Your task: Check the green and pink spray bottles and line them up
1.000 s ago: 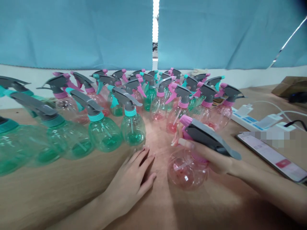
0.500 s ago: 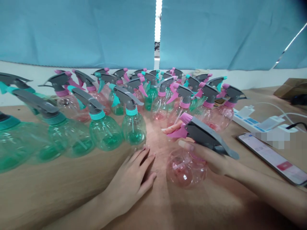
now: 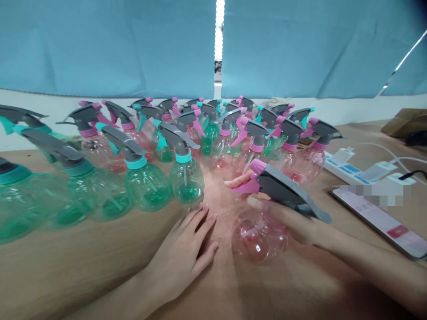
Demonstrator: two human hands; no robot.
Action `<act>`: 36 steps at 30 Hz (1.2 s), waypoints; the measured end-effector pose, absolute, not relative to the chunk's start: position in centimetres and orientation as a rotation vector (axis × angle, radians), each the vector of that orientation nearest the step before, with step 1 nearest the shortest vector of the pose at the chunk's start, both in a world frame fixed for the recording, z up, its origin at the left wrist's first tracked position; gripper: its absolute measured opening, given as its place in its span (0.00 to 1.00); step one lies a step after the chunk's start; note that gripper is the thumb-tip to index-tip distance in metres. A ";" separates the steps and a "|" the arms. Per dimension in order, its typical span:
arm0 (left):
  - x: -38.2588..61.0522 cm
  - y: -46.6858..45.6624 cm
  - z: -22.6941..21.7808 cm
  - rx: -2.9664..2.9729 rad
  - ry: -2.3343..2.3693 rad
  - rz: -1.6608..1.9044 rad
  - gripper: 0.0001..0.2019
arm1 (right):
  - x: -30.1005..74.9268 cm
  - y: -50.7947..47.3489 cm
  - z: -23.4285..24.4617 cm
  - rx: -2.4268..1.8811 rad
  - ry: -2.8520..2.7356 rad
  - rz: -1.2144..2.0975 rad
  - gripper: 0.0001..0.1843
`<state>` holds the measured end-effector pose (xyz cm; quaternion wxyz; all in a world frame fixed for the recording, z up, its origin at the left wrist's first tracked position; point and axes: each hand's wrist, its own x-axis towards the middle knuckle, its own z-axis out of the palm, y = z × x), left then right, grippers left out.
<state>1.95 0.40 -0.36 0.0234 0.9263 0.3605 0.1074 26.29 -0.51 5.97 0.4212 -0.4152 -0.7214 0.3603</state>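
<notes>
My right hand (image 3: 283,218) is wrapped round the neck of a pink spray bottle (image 3: 258,240) with a grey and pink trigger head. The index finger reaches forward by the pink trigger, and the bottle leans slightly with its nozzle pointing left. My left hand (image 3: 187,246) lies flat on the wooden table (image 3: 110,271), fingers stretched out, holding nothing. Just beyond its fingertips stands a green spray bottle (image 3: 187,180) with a turquoise collar. Another green spray bottle (image 3: 147,186) is beside that one, to its left.
Several more green and pink spray bottles (image 3: 222,146) crowd the back and left. On the right are a phone (image 3: 373,218), a white power strip (image 3: 347,171) with plugs and cables, and a brown paper bag (image 3: 405,126). A blue curtain (image 3: 110,49) hangs behind.
Almost nothing differs. The view has shifted very slightly, and both hands and the held spray bottle keep the same positions on the table.
</notes>
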 end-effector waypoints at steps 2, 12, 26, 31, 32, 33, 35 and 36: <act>2.0 0.4 -0.3 2.871 1.113 0.337 0.22 | 26.3 -0.5 5.8 -1.055 -1.818 0.878 0.14; 2.0 0.4 -0.3 2.885 1.114 0.337 0.22 | 26.2 -0.5 6.1 -1.026 -1.829 0.892 0.14; 1.9 0.3 -0.3 2.903 1.106 0.332 0.22 | 26.3 -0.8 6.0 -1.178 -1.775 0.808 0.13; 2.0 0.4 -0.3 2.899 1.102 0.348 0.22 | 27.4 -0.5 4.5 -1.128 -1.765 0.880 0.06; 2.0 0.4 -0.3 2.897 1.101 0.353 0.22 | 27.5 -0.5 4.3 -1.113 -1.756 0.878 0.05; 1.9 0.4 -0.3 2.896 1.101 0.358 0.22 | 27.7 -0.4 4.2 -1.108 -1.744 0.874 0.04; 1.9 0.4 -0.4 2.895 1.101 0.360 0.22 | 27.8 -0.5 4.2 -1.111 -1.728 0.879 0.04; 1.8 0.4 -0.4 2.897 1.102 0.361 0.22 | 27.8 -0.5 4.3 -1.117 -1.726 0.889 0.05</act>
